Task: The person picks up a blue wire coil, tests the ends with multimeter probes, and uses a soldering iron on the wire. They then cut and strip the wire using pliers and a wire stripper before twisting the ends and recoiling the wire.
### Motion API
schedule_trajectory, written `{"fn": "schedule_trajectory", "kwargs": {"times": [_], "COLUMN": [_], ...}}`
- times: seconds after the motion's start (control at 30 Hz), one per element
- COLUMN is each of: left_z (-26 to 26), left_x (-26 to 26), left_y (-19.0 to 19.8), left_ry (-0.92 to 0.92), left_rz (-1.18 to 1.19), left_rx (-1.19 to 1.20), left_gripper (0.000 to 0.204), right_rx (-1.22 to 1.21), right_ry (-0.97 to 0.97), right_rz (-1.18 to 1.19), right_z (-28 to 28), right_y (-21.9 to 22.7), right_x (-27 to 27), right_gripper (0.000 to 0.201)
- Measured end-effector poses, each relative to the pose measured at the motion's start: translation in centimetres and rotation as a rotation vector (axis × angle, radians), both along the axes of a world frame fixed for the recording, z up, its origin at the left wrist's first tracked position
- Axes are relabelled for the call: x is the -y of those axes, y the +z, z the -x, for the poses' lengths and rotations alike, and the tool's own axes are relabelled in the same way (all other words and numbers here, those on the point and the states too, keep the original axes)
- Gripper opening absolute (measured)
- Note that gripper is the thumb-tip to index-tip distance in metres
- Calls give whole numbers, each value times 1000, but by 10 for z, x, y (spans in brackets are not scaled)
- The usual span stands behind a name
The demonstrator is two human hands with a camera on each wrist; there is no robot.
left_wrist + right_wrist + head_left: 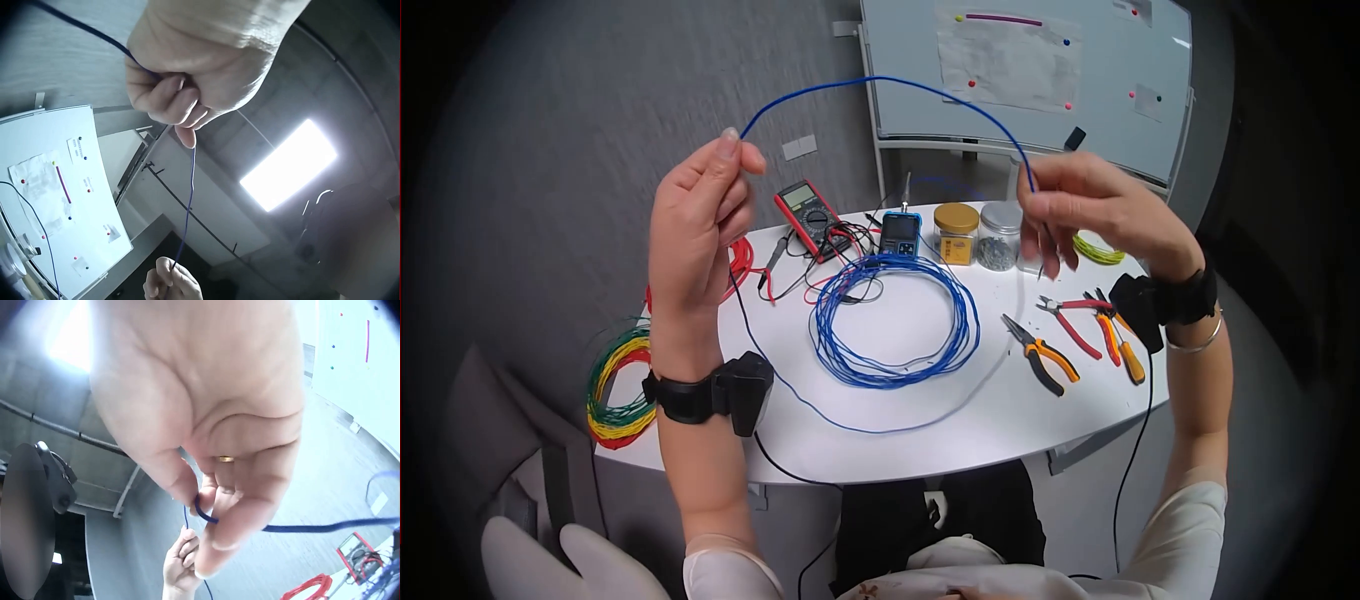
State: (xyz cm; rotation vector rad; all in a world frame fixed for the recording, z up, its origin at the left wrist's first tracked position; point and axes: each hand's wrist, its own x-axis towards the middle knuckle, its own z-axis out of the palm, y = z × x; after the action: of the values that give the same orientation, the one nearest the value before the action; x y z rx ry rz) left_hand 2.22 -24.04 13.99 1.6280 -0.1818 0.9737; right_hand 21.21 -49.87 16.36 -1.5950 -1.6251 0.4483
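Note:
A length of blue wire (880, 78) arches upward between the two raised hands. The left hand (700, 215) pinches it between thumb and forefinger, the other fingers curled; in the left wrist view, wire runs through the curled fingers of that hand (187, 81). The right hand (1100, 205) holds the wire between thumb and fingers, also seen in the right wrist view, where the wire (325, 526) passes through the fingers of this hand (212, 425). From the hands a loose loop of wire (880, 431) hangs low over the table, around a blue wire coil (830, 350).
On the white table (780, 440) lie a red multimeter (815, 218), a small blue-edged device (900, 235), two lidded jars (956, 235), pliers (1045, 358), cutters (1075, 320), and a yellow-green coil (1098, 252). Multicoloured coils (607, 385) are at the left edge; a whiteboard (1120, 110) stands behind.

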Motion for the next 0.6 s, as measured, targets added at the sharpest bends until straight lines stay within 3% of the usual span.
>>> {"fn": "schedule_trajectory", "kwargs": {"times": [0.13,0.23,0.37,0.5,0.6], "left_z": [-2,-2,-12,-28,-44], "left_x": [-20,-31,-34,-25,-17], "left_y": [-8,-18,-29,-37,-41], "left_ry": [-41,-69,-146,-277,-312], "left_rz": [146,251,310,371,373], "left_rx": [110,223,295,296,249], "left_gripper": [28,26,26,25,25], "right_rx": [93,300,-368,-738,-932], "right_ry": [-47,-6,281,451,495], "right_rz": [115,-42,-416,-814,-941], "right_z": [-5,-15,-27,-23,-30], "right_y": [-6,-22,-40,-55,-72], "right_x": [-12,-22,-34,-67,-83], "right_gripper": [27,26,29,29,25]}}
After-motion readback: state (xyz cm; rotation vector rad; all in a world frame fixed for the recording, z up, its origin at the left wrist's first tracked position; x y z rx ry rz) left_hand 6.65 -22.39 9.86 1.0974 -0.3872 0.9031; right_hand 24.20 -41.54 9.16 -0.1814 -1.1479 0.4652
